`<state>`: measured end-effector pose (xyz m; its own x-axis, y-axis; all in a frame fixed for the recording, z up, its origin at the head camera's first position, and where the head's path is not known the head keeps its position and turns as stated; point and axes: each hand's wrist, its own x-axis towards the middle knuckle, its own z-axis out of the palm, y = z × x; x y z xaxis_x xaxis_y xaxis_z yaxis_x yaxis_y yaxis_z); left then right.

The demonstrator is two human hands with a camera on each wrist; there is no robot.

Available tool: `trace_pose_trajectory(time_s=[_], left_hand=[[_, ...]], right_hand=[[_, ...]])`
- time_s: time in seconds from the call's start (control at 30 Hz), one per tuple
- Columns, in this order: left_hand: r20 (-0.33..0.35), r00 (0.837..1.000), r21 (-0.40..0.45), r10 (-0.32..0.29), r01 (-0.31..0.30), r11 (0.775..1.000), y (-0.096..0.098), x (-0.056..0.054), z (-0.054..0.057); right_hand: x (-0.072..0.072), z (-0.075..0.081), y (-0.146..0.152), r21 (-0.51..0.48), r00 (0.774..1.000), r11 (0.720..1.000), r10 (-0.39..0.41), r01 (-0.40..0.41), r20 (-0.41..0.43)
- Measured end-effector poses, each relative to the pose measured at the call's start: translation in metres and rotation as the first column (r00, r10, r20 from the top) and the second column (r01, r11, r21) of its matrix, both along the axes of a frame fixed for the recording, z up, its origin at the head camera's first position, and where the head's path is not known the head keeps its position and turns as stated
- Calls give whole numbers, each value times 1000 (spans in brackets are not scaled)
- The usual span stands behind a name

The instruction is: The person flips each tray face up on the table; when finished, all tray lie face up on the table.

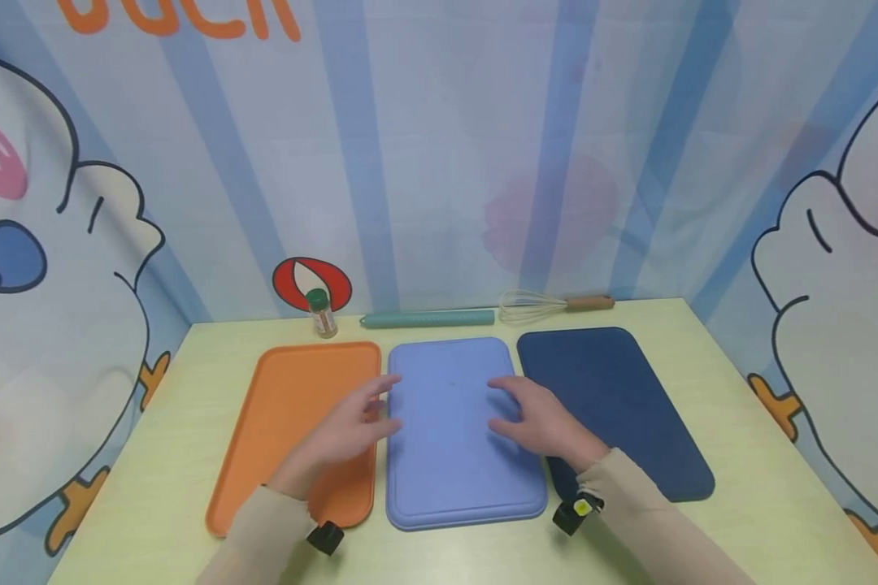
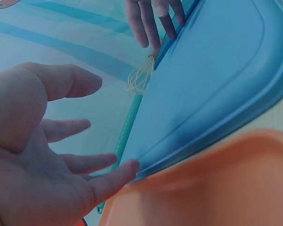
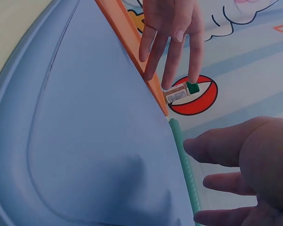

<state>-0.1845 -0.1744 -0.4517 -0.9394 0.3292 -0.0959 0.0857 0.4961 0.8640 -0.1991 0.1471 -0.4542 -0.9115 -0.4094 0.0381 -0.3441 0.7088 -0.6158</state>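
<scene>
A light blue rectangular board (image 1: 454,455) lies in the middle of the table, between an orange tray (image 1: 285,422) and a dark navy board (image 1: 622,406). Over the gap between the orange tray and the blue board is my left hand (image 1: 351,422), fingers spread and holding nothing. My right hand (image 1: 537,416) hovers above the blue board's right edge, its fingers apart and bare too. In the left wrist view the left hand (image 2: 52,146) shows an open palm. The right hand (image 3: 245,174) casts a shadow on the blue board in the right wrist view.
Along the back edge stand a green-capped spice jar (image 1: 322,314), a teal rolling-pin-like rod (image 1: 428,318) and a whisk (image 1: 549,305) with a brown handle. Behind them hangs a striped cartoon curtain (image 1: 439,162). The pale table (image 1: 154,455) reaches out on both sides.
</scene>
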Motion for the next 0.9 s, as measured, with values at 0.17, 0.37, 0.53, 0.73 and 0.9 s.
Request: trace_pose_trajectory(time_s=[0.17, 0.37, 0.53, 0.73, 0.9], left_hand=[[14, 1000, -13, 14, -14, 1000, 8, -3, 3], [5, 1000, -1, -3, 3, 1000, 15, -7, 1], [1, 1000, 5, -2, 2, 1000, 20, -10, -4], [-8, 999, -17, 36, -36, 999, 24, -13, -9], [1, 999, -33, 54, -54, 998, 28, -15, -10]], right_hand=[[2, 1, 7, 14, 1000, 1000, 6, -6, 5], [4, 0, 12, 39, 999, 999, 8, -9, 36], [7, -1, 13, 62, 994, 998, -3, -4, 106], [8, -1, 10, 70, 989, 997, -25, 15, 146], [8, 0, 12, 74, 989, 997, -35, 25, 141]])
